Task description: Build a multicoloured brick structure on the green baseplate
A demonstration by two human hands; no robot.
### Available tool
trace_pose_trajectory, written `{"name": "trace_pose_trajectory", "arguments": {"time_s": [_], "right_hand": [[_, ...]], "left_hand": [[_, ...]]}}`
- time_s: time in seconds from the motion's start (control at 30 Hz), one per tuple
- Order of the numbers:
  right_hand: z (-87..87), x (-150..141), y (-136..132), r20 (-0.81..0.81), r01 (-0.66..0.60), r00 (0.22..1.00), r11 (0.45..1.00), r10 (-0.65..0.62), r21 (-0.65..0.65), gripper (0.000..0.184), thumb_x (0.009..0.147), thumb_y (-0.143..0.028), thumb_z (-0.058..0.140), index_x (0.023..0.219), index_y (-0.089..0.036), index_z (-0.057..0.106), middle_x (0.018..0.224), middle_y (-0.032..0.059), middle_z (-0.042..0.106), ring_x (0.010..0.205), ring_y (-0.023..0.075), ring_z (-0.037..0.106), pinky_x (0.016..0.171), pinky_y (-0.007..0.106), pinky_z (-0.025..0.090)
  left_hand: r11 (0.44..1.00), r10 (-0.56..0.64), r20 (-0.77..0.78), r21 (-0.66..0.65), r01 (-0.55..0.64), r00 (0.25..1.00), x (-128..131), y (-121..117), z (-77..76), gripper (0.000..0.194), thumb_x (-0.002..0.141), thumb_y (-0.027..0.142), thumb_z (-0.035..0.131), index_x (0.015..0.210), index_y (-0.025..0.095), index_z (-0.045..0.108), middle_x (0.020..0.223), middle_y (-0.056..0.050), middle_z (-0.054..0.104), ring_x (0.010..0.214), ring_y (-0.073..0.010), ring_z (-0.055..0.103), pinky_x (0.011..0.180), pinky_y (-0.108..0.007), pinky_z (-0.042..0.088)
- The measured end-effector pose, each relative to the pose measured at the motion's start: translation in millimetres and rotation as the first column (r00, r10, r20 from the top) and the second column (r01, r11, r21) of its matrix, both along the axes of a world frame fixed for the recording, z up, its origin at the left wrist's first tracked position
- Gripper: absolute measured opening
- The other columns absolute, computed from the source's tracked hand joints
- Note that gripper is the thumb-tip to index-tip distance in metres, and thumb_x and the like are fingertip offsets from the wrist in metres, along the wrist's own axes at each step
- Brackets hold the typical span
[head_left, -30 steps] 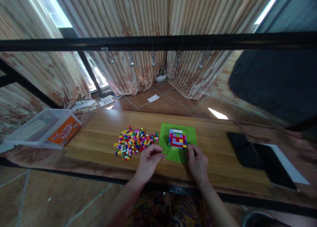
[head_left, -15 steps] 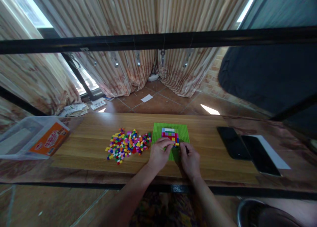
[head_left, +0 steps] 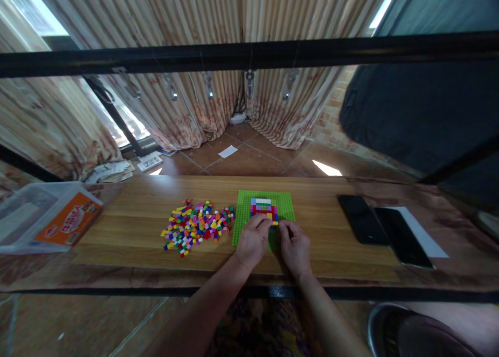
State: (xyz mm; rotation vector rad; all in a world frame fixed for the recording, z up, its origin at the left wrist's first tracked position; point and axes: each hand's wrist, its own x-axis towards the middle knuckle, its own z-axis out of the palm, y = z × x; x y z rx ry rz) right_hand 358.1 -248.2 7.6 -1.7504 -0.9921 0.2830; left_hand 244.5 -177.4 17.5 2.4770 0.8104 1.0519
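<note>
Wooden board (head_left: 319, 242); left hand (head_left: 252, 241), right hand (head_left: 295, 245) at colored bricks (head_left: 264, 209).

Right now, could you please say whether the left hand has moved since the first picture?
Yes: against the green baseplate, the left hand has moved rightward and forward, now reaching the brick build.

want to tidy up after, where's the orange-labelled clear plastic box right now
In the head view, the clear plastic box with an orange label sits at the far left, beside the left end of the wooden board.
</note>
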Motion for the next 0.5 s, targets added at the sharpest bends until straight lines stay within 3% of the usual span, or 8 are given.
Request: {"name": "trace_pose_trajectory", "arguments": {"time_s": [0.17,0.5], "right_hand": [[-0.3,-0.8,-0.1,-0.007,-0.005,1.0,1.0,0.005,-0.001,0.037,0.09,-0.047,0.045,0.087,-0.017,0.067,0.087,0.0085,0.07,0.079,0.0192,0.062,0.077,0.032,0.048],[-3.2,0.9,-0.2,0.0,-0.008,1.0,1.0,0.008,-0.02,0.039,0.089,-0.048,0.044,0.087,-0.017,0.067,0.085,0.0077,0.068,0.077,0.0188,0.061,0.074,0.03,0.047]], "left_hand": [[0.995,-0.033,-0.072,0.093,0.04,0.997,-2.7,-1.5,-0.1,0.022,0.094,0.016,0.042,0.096,0.016,0.064,0.099,-0.007,0.062,0.096,-0.0176,0.058,0.087,-0.032,0.054],[0.998,0.005,-0.173,0.07,0.007,0.985,0.7,-1.3,6.7,0.015,0.091,0.015,0.048,0.092,0.016,0.063,0.097,-0.006,0.062,0.093,-0.0187,0.056,0.085,-0.033,0.053]]}}
